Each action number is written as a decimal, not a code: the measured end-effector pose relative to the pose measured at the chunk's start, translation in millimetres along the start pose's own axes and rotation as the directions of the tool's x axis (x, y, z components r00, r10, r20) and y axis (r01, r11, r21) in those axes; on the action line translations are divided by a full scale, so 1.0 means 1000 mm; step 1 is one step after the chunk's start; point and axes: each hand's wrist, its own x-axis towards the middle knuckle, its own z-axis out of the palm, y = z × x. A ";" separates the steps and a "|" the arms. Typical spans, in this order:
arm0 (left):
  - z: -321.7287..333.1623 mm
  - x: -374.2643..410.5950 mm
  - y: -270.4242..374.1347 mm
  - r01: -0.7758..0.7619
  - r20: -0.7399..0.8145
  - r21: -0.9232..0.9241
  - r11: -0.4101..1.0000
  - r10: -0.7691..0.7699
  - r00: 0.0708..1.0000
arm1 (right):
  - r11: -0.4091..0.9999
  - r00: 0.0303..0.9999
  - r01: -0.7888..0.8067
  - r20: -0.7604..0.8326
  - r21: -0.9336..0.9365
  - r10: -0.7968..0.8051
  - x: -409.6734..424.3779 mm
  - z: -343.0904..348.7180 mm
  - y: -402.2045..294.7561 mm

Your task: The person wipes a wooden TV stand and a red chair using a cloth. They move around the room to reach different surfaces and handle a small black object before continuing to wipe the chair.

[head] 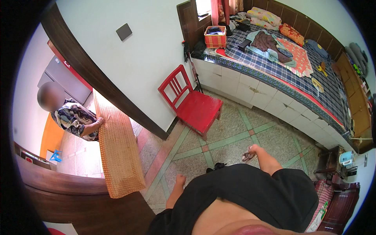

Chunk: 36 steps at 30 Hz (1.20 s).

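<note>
My left hand (181,178) hangs low at my side over the speckled floor (164,170). Its fingers are small and partly turned away, so whether they are closed is not plain. On the other side, my right hand (254,148) holds a small brownish and white thing (248,157), perhaps a crumpled cloth. Ahead of me stands a red wooden chair (199,108), apart from both hands. Beyond it is a tiled bed platform (235,82) with a blue checked sheet (235,57), spread with clothes (264,42) and a red patterned cloth (296,55).
In the doorway a person (76,117) holds an upright woven mat (117,147) partly across the opening. A dark wooden door frame (117,91) borders it. A red checked basket (215,39) sits on the platform's corner. At right, a blue cup (346,158) stands near dark furniture.
</note>
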 end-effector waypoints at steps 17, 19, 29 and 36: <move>0.078 -0.101 -0.005 0.132 -0.019 0.073 0.989 -0.131 0.991 | 0.782 0.882 -0.078 0.408 0.619 -0.235 -0.076 0.045 0.138; 0.076 -0.133 -0.012 0.181 -0.073 -0.017 0.983 -0.182 0.981 | 0.670 0.847 -0.318 0.518 0.671 -0.116 -0.083 0.073 0.153; 0.055 -0.197 -0.107 0.282 -0.149 -0.171 0.944 -0.308 0.940 | 0.933 0.882 -0.088 0.463 0.349 -0.090 -0.064 0.101 0.151; 0.044 -0.177 -0.133 0.259 -0.110 -0.318 0.912 -0.306 0.946 | 0.976 0.924 0.207 0.315 0.070 -0.218 -0.055 0.084 0.031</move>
